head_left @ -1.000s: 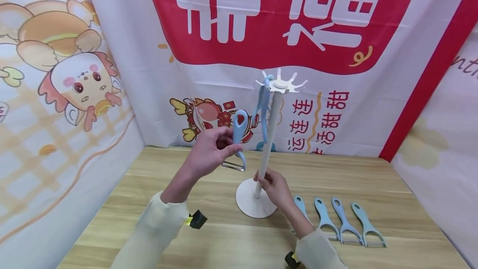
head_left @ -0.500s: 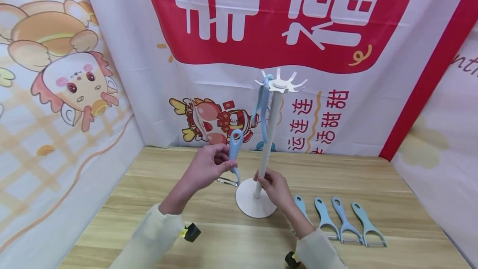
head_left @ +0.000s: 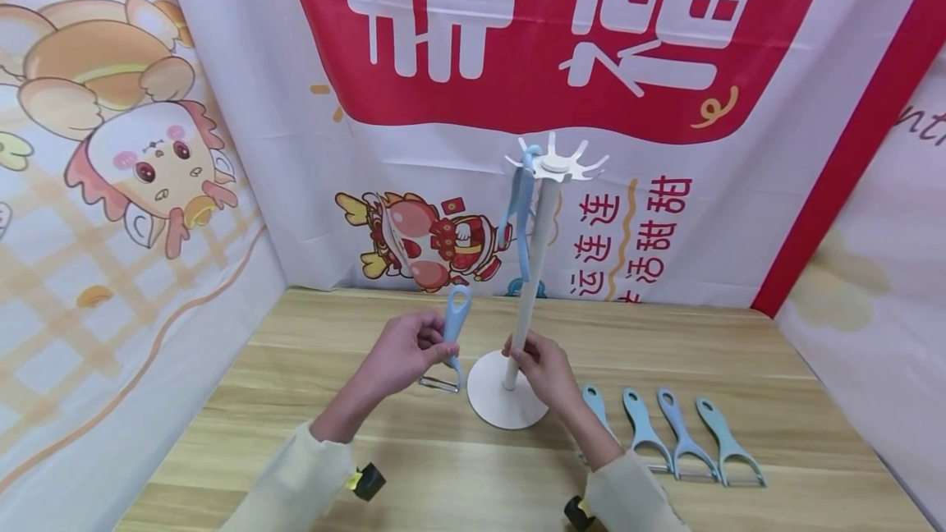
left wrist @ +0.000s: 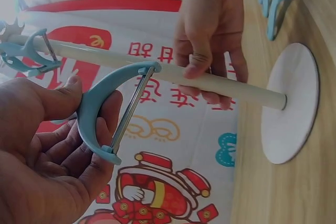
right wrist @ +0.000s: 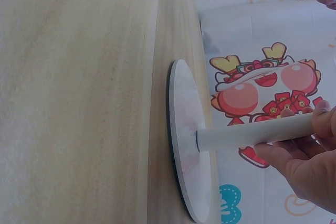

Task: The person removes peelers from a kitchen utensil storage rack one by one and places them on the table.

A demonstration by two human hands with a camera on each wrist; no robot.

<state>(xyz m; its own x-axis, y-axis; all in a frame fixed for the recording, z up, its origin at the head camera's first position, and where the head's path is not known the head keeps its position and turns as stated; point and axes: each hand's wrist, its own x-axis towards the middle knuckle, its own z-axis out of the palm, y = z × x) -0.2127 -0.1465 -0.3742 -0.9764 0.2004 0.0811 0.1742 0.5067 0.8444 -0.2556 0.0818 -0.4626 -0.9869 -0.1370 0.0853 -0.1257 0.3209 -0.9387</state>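
Observation:
My left hand (head_left: 410, 353) pinches a blue Y-shaped peeler (head_left: 456, 314) by its handle, loop end up and blade down, left of a white stand (head_left: 534, 269). In the left wrist view the peeler's curved fork (left wrist: 90, 111) and metal blade face the stand. Low on the pole, my right hand (head_left: 545, 369) holds it with thumb and fingers, just above the round white base (right wrist: 191, 145). The stand's top is a ring of white hooks (head_left: 565, 164). Blue peelers (head_left: 523, 212) hang from its left side.
Several blue and green peelers (head_left: 683, 440) lie in a row on the wooden table (head_left: 443, 466), right of the stand. My right forearm partly covers the leftmost one. A printed cloth wall (head_left: 414, 154) rises behind the table, and another (head_left: 148, 187) stands at the left.
My left hand has lowered the peeler and drawn it slightly left, away from the pole. My right hand stays on the pole, and the stand and the hanging peelers keep their places.

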